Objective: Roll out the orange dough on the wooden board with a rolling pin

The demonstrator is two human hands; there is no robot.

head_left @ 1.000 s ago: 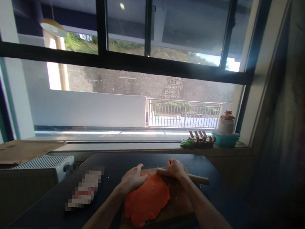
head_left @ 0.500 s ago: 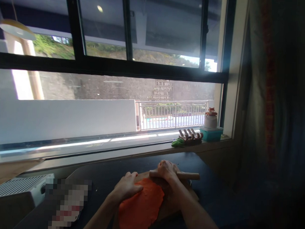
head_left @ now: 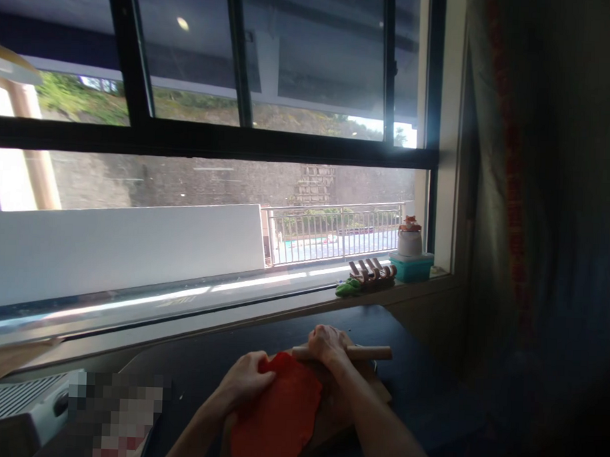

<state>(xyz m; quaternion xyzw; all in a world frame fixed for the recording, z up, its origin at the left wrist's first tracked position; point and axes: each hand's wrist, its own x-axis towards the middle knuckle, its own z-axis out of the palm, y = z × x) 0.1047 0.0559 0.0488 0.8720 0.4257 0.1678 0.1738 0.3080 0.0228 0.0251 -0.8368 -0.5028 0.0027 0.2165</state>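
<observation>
Over at eight o'clock sits a white, box-shaped appliance with a slatted top [head_left: 33, 406]; next, a pale, red-marked item [head_left: 133, 419], perhaps a package, too pixelated to say. At seven, the left hand [head_left: 242, 384] pinches the upper-left edge of a thin, ragged-edged orange sheet [head_left: 278, 414], at six over a brown wooden board [head_left: 335, 404]. Half past five: the right hand [head_left: 327, 342] curls round a pale, cylindrical rolling pin [head_left: 371, 353] pointing towards four.

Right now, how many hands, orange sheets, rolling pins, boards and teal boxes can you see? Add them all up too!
Hands: 2 (left hand, right hand)
Orange sheet: 1
Rolling pin: 1
Board: 1
Teal box: 1
Total: 6
</observation>
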